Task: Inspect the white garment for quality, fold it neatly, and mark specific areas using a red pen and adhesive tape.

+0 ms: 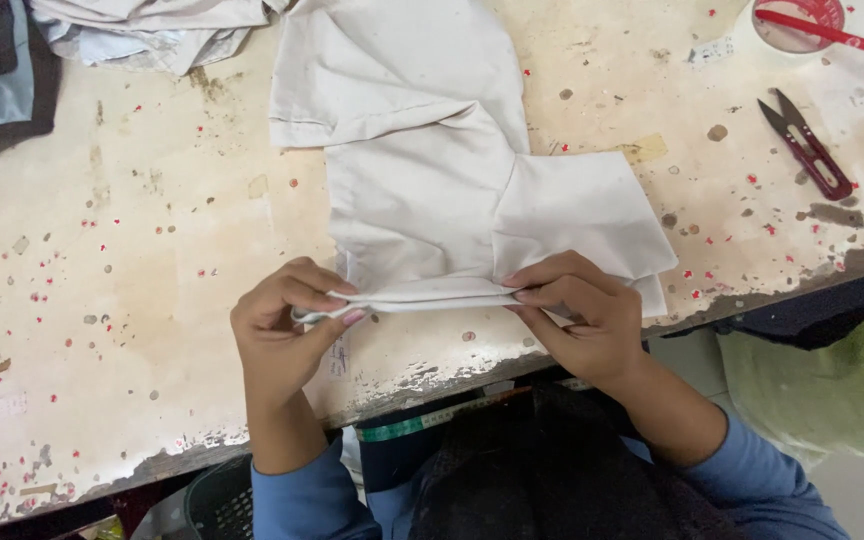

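A pale cream garment (pixel 422 150) lies spread on a worn, stained table (pixel 142 250), reaching from the far edge toward me. My left hand (pixel 287 330) pinches the left end of its folded near hem between thumb and fingers. My right hand (pixel 577 315) grips the same folded hem at its right end, fingers on top. The hem is stretched flat between both hands, just above the table's front edge.
Red-handled thread snips (pixel 807 145) lie at the right of the table. A clear round dish with a red stick (pixel 802 22) sits at the far right corner. More pale cloth (pixel 152 30) is piled at the far left. A green fabric (pixel 832 380) hangs at the right.
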